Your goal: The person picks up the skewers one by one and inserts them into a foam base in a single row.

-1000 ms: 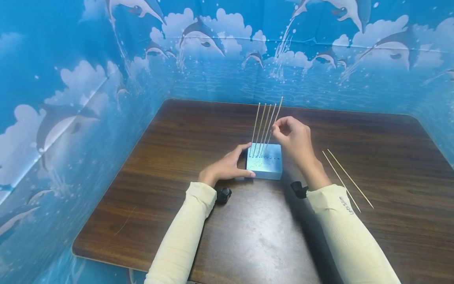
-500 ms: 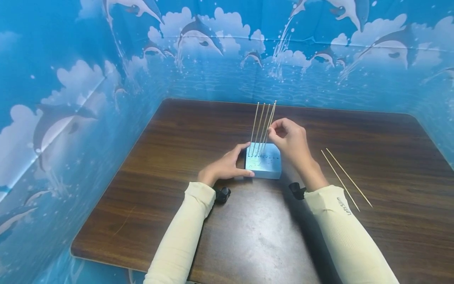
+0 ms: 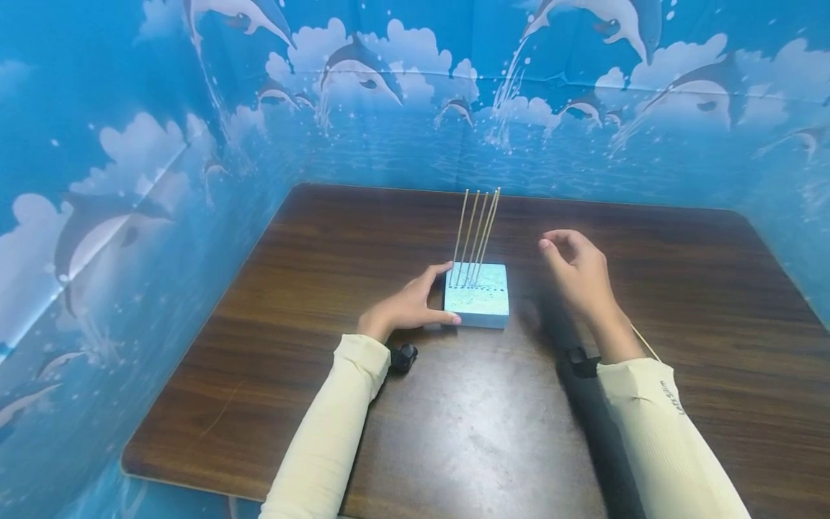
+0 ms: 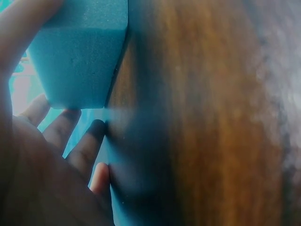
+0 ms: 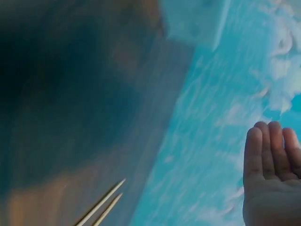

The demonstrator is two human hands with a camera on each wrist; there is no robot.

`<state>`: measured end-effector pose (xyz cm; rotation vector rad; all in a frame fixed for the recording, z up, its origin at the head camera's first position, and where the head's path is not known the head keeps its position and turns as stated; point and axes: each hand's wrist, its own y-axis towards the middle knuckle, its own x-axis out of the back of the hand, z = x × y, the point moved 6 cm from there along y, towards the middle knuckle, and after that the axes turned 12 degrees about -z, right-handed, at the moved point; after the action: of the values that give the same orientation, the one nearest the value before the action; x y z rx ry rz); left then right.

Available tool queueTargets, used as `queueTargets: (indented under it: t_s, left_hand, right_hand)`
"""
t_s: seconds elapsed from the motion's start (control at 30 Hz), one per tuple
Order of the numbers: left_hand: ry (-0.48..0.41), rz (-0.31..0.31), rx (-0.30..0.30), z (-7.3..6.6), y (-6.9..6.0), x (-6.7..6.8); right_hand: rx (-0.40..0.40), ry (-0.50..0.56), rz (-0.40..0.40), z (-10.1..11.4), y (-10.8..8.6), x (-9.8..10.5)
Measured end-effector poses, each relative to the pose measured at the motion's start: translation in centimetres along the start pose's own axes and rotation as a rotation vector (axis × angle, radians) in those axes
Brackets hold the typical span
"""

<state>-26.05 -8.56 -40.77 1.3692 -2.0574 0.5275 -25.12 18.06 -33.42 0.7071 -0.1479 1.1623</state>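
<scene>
A light blue foam block (image 3: 486,304) sits on the table, a row of small holes across its top. Several thin wooden skewers (image 3: 460,232) stand in its left half, tilted a little to the right; the two rightmost nearly meet at their tops. My left hand (image 3: 408,304) grips the block's left side, thumb at the near face and a finger at the far corner. In the left wrist view the block (image 4: 77,68) lies between thumb and fingers. My right hand (image 3: 580,277) hovers right of the block, apart from it and holding nothing; its fingers (image 5: 266,160) look straight in the right wrist view.
Two loose skewers (image 5: 101,202) lie on the dark wooden table (image 3: 292,274) at the right; my right forearm hides most of them in the head view. A blue dolphin-print cloth (image 3: 389,144) hangs behind and to the left of the table.
My right hand has pushed a skewer leftward into line beside the others, let go of it, and drawn back to the right. The left hand stays on the block.
</scene>
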Motion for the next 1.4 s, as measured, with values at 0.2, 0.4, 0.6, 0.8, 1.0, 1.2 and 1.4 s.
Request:
queueTargets:
  t_s: [0.2, 0.4, 0.6, 0.8, 1.0, 1.2, 1.4]
  left_hand:
    - [-0.01, -0.004, -0.004, 0.1, 0.1, -0.1]
    - [-0.008, -0.003, 0.007, 0.2, 0.0, -0.2]
    - [-0.003, -0.009, 0.0, 0.3, 0.0, 0.0]
    - [-0.008, -0.006, 0.002, 0.3, 0.0, -0.2]
    - [-0.008, -0.007, 0.012, 0.4, -0.1, -0.1]
    - [-0.014, -0.005, 0.014, 0.5, -0.2, 0.0]
    - [-0.014, -0.009, -0.002, 0.4, 0.0, -0.1]
  right_hand:
    - [-0.103, -0.136, 0.042, -4.8, -0.9, 3.4]
    - [-0.133, -0.276, 0.121, -8.3, -1.5, 5.9]
    - [-0.138, -0.405, 0.288, -11.0, -1.9, 7.0]
    - [-0.085, -0.467, 0.4, -12.7, -2.4, 7.4]
    - [-0.024, -0.475, 0.389, -13.3, -2.5, 7.6]
    - [-0.03, -0.465, 0.369, -13.7, -2.7, 7.7]
    - [-0.019, -0.459, 0.349, -13.8, -2.8, 8.0]
